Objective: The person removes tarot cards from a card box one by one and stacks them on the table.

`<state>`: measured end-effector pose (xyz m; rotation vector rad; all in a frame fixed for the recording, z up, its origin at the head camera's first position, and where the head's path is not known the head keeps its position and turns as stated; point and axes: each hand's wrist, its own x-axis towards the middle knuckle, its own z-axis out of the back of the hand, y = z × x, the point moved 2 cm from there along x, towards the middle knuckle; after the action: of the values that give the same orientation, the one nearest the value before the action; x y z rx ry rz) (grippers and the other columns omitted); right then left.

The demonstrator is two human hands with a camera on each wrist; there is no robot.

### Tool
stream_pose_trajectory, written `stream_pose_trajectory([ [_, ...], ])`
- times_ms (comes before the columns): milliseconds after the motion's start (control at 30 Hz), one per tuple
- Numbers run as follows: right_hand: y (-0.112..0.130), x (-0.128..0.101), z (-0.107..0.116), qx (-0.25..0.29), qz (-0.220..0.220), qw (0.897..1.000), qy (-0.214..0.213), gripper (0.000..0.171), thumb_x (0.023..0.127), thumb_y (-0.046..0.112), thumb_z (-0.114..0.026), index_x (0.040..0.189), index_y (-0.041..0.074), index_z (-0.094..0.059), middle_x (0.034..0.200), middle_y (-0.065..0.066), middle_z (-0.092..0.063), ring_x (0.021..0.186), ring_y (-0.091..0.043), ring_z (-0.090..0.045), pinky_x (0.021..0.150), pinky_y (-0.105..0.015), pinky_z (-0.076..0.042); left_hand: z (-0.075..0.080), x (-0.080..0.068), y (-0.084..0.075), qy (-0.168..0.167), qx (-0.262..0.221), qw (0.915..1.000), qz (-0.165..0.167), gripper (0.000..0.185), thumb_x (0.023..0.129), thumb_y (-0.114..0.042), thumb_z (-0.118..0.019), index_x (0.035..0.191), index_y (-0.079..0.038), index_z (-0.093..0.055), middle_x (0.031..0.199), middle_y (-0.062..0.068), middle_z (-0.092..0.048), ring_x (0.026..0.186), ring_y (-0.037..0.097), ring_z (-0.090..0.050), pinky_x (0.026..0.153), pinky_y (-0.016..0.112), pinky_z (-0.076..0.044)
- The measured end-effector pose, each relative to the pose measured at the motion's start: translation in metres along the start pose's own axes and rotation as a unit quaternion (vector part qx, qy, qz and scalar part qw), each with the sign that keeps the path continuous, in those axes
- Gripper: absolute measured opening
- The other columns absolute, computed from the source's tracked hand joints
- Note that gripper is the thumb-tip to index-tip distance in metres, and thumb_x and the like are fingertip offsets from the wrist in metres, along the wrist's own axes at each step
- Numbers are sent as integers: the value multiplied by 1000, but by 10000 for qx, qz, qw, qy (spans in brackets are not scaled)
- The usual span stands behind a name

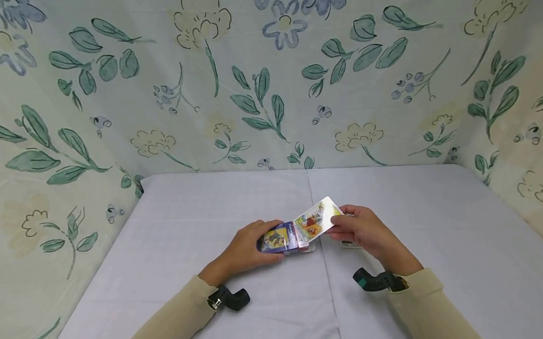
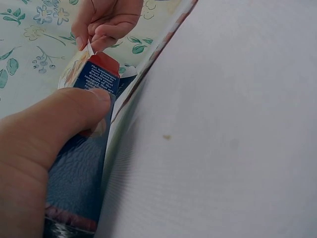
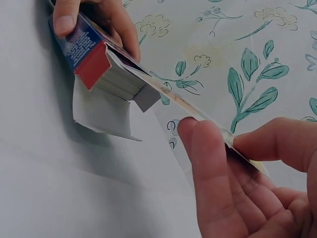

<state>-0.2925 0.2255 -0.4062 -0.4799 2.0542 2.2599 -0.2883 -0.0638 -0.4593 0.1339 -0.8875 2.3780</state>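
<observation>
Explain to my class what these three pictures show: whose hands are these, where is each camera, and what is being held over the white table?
No machine here: a person works with two bare hands. The big picture comes from a camera on the head, looking down; the other two come from small cameras strapped to each wrist. The left hand grips a blue card box with its end flap open, low over the white table. The right hand pinches a picture card whose other end is at the box mouth. Flowered cloth hangs around the table.

A white-covered table (image 1: 189,276) stands against floral-print fabric walls (image 1: 111,96).
</observation>
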Motion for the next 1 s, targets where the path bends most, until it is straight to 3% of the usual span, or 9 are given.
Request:
stream_pose_trajectory([
  [400,4,0,2,-261,195,9978,-570,49,93,13,-62,134,-4,-42,125,-25,-56,93,-29,-66,83,-37,-52,0,0,0,-26,32,10000,-52,77,74,-57,-75,142,-33,-48,105,-12,-55,89,6,-50,77,27,-43],
  [1000,8,-3,19,-529,155,9926,-1081,61,93,18,-62,147,5,-36,138,-18,-45,113,-33,-53,90,-34,-49,0,0,0,44,65,10000,-21,78,75,-57,-75,143,-32,-47,105,-12,-55,88,7,-49,76,28,-42],
])
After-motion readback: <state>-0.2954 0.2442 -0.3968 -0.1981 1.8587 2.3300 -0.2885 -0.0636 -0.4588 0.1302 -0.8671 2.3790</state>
